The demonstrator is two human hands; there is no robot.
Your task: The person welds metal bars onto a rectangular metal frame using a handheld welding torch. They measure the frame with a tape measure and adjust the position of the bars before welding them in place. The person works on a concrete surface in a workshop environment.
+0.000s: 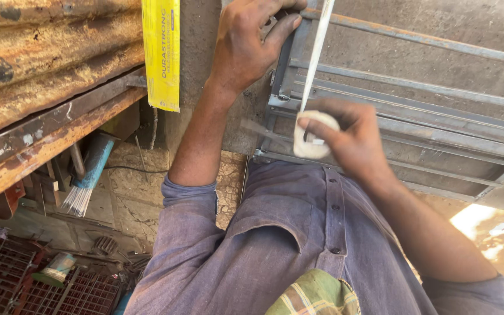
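Your left hand (246,44) is clenched around the upper left corner of the grey metal frame (415,111), fingers wrapped over its edge. Your right hand (354,140) grips a white tape measure (313,140) against the frame's left rail, its white blade (317,49) running up past the top corner. Behind lies a rough concrete surface (438,64). To your left sit rusty corrugated sheets (42,52), a yellow box (161,52) and a bundle of rods (86,186).

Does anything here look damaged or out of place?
The corrugated metal sheet at upper left is heavily rusted and pitted with dark patches. Otherwise nothing stands out: the left hand grips the grey metal frame, and the right hand holds a white tape roll.
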